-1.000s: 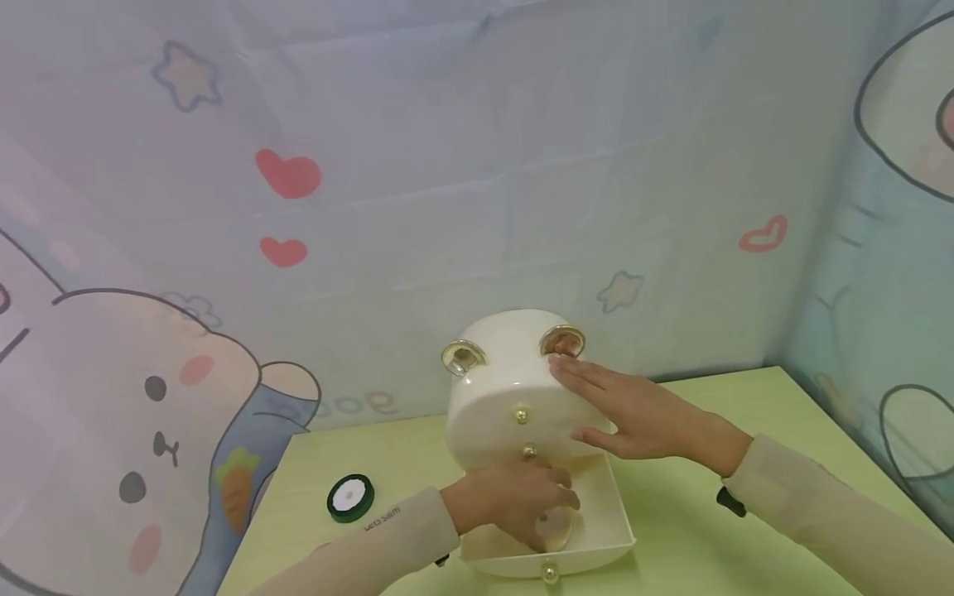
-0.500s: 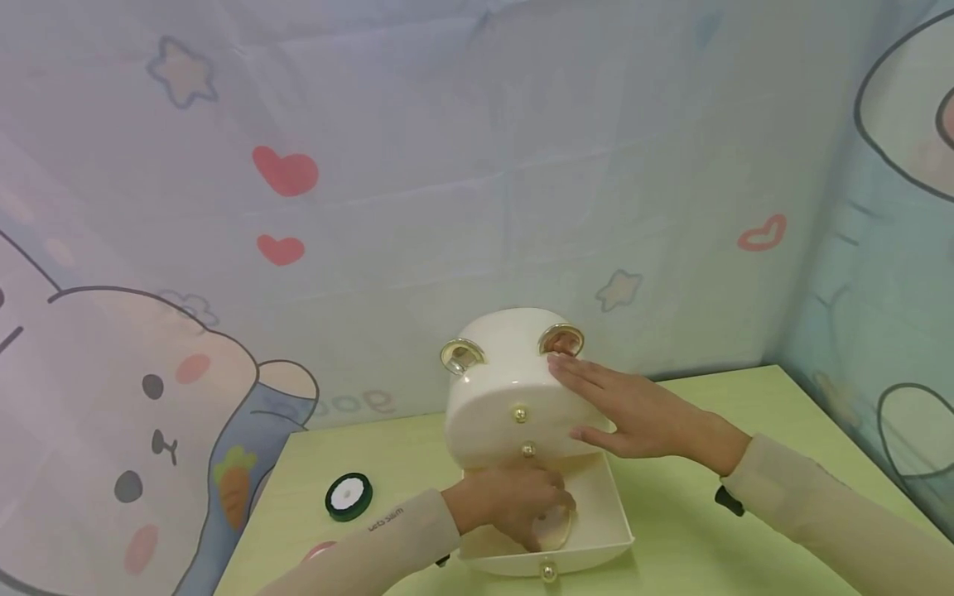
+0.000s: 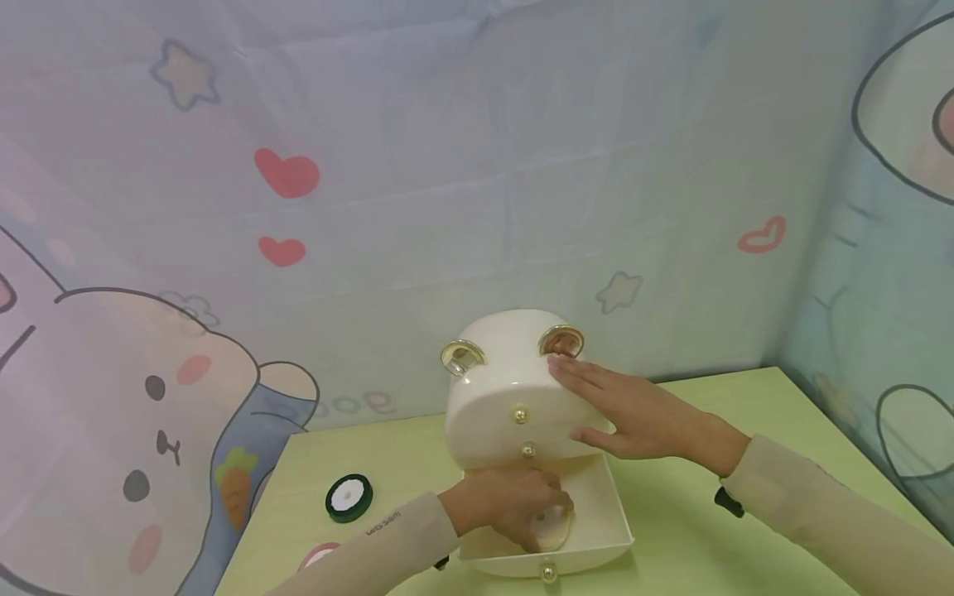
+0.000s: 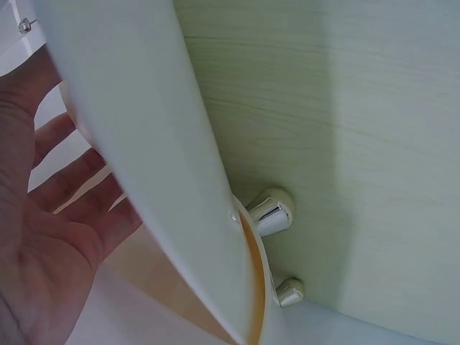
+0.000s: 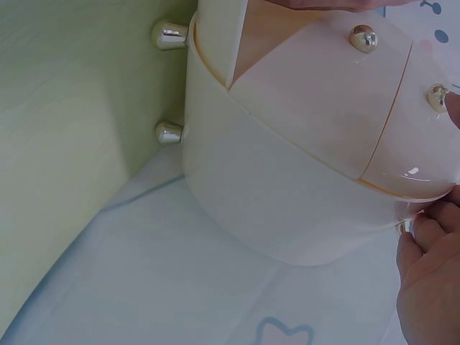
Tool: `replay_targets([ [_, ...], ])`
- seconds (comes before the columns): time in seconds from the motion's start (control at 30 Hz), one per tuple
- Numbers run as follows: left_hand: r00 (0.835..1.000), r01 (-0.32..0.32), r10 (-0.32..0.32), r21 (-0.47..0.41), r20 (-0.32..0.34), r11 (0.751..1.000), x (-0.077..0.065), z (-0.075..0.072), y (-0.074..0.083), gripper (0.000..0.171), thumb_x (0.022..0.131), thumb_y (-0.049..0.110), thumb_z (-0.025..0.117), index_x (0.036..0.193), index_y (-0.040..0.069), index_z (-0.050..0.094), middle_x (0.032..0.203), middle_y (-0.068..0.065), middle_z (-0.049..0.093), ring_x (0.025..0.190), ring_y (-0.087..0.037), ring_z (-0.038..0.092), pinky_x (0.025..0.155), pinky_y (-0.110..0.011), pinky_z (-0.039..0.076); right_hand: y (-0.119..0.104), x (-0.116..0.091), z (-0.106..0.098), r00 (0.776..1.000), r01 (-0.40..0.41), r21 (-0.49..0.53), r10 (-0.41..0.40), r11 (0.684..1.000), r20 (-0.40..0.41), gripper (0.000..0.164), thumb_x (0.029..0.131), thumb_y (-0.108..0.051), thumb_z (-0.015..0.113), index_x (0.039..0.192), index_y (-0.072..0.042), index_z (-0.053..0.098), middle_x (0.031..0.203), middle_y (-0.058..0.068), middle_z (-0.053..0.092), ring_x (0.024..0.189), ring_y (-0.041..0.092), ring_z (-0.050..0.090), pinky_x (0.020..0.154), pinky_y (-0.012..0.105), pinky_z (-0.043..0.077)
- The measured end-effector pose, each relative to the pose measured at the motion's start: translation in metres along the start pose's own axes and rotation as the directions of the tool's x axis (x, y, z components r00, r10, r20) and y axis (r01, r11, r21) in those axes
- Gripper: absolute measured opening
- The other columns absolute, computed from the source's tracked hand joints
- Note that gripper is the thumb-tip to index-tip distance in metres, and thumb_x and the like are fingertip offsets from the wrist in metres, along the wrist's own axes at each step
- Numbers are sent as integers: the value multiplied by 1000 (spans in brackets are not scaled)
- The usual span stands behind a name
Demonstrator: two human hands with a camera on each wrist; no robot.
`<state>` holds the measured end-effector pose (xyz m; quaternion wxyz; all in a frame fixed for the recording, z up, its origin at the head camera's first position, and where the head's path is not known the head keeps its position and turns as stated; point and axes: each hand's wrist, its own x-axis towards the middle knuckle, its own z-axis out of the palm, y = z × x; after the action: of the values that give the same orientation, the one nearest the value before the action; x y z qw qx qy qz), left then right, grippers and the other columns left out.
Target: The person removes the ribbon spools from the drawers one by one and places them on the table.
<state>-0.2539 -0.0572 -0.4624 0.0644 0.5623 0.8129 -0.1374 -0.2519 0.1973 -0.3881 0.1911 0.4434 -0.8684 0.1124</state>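
Note:
A cream, round-fronted storage box (image 3: 492,414) with gold ears and gold ball knobs stands against the backdrop. Its bottom drawer (image 3: 604,517) is pulled out. Inside that drawer, my left hand (image 3: 510,501) holds a pale ribbon spool (image 3: 551,530) by its edge, fingers curved over it. In the left wrist view the drawer's side wall (image 4: 144,144) hides part of the left hand (image 4: 57,215). My right hand (image 3: 626,410) rests on the box's upper right side beside the gold ear (image 3: 562,339), fingers extended and thumb at the front.
A dark green ribbon spool (image 3: 349,497) lies on the light green table (image 3: 406,463) left of the box. A pink spool (image 3: 319,553) shows partly behind the left sleeve. Gold feet (image 4: 273,212) support the box. A printed cloth (image 3: 417,207) hangs close behind.
My left fingers have shifted slightly down with the pale spool inside the drawer. More of the pink spool shows beside the left sleeve. My right hand keeps its place on the box.

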Motion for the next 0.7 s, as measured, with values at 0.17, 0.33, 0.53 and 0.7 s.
replay_targets([
  [0.17,1000,7,-7,-27,-4,1000,-1,2,0,62,77,48,90,132,31,67,117,11,68,94,0,58,80,-12,45,0,0,1,1000,9,4,-9,1000,-12,84,101,-39,69,166,-6,27,172,13,33,153,32,44,111,47,52],
  [0.33,1000,13,-13,-31,-9,999,-2,1,1,60,76,47,90,130,31,67,115,11,68,93,0,58,79,-12,45,-1,0,0,1000,7,8,-7,1000,-9,84,101,-39,68,166,-5,27,172,13,33,153,32,43,113,48,51],
  [0.53,1000,18,-18,-30,-19,999,-5,0,3,61,75,45,91,130,30,68,116,11,69,93,0,59,79,-12,46,-2,0,-2,1000,-5,14,5,1000,7,84,101,-40,68,166,-6,26,172,13,32,155,32,42,114,49,50],
  [0.7,999,44,-45,-74,-8,996,-9,-5,3,64,75,42,92,132,30,67,120,11,69,102,-1,63,90,-14,50,-2,1,-2,1000,-2,12,2,1000,-3,85,101,-40,69,166,-5,27,172,13,32,154,32,43,113,48,50],
])
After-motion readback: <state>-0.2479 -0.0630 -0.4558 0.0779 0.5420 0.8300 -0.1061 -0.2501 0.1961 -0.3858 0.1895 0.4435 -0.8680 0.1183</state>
